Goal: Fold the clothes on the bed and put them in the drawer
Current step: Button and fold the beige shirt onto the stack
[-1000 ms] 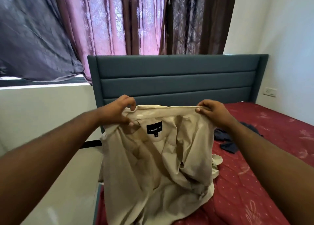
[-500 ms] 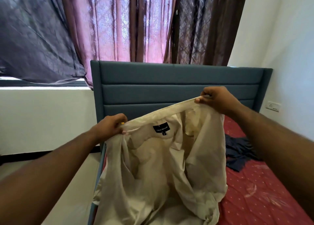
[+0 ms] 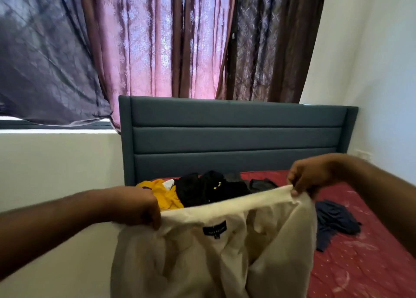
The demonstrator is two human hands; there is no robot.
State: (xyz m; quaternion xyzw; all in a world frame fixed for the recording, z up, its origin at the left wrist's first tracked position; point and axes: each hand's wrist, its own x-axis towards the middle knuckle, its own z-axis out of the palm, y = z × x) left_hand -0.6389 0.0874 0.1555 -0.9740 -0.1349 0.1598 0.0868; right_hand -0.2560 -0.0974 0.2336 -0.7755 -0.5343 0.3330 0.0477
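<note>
A person holds a cream shirt [image 3: 225, 252] up in front of the bed [image 3: 360, 264], stretched between both hands along its top edge. The left hand [image 3: 135, 207] has its fingers [image 3: 155, 218] curled over the shirt's left corner, clenched round the cloth. The right hand [image 3: 308, 176] sits higher and pinches the right corner between thumb and fingertips [image 3: 293, 191], so the top edge slopes up from left to right. A small dark label [image 3: 214, 229] shows on the inside just below that edge, and the rest of the shirt hangs down in loose folds out of the bottom of the view. Behind the shirt, on the red sheet [image 3: 351, 275] close to the blue-grey headboard [image 3: 236, 137], lies a heap of unfolded clothes: a yellow garment [image 3: 165, 196] at the left, with a bit of white cloth [image 3: 168, 183] touching it, and a pile of black clothes [image 3: 211, 188] just beside it toward the right. A dark blue garment [image 3: 333, 221] lies crumpled on the sheet by itself, to the right of the shirt and apart from the heap. Purple curtains [image 3: 146, 38] hang behind the headboard, and a white wall [image 3: 371, 61] runs along the right side of the bed. No drawer shows in this view.
</note>
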